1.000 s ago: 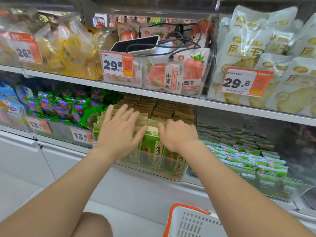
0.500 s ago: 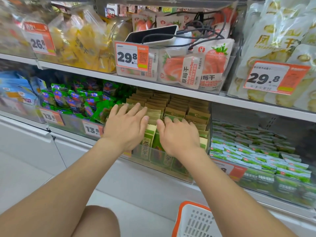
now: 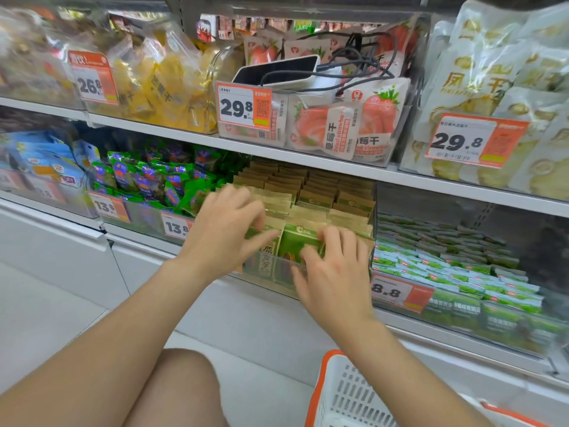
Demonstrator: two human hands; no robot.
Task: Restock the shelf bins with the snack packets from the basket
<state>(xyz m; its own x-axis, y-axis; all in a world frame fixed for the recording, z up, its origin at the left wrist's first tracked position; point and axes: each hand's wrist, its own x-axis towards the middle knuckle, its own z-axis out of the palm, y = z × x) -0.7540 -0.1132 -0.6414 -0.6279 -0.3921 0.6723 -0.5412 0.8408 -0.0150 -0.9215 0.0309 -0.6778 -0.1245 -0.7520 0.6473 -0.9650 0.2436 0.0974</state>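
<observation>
Head view: both hands work at the clear plastic shelf bin (image 3: 272, 274) mid lower shelf, which is packed w/ upright rows of green-and-tan snack packets (image 3: 320, 208). On the near-left packet tops lies the left hand (image 3: 224, 234), fingers (image 3: 243, 201) bent over them, thumb stretched right across a front packet's face. Motion blur, so can't tell if it pinches one. At the bin's near-right corner is the right hand (image 3: 337, 272), fingers (image 3: 328, 240) spread & only slightly bent, tips touching the front green packet, gripping nothing. A white plastic basket w/ an orange rim (image 3: 338, 377) sits at the near bottom edge, below the right forearm; contents not visible. Left of the bin: purple-and-green pouches (image 3: 147, 177) behind a 13.8 price tag (image 3: 176, 227). Right of it: small green sachets (image 3: 446, 263). Upper shelf, above the bin: a white phone (image 3: 277, 70) w/ dark cables lies atop strawberry pouches (image 3: 338, 131).
</observation>
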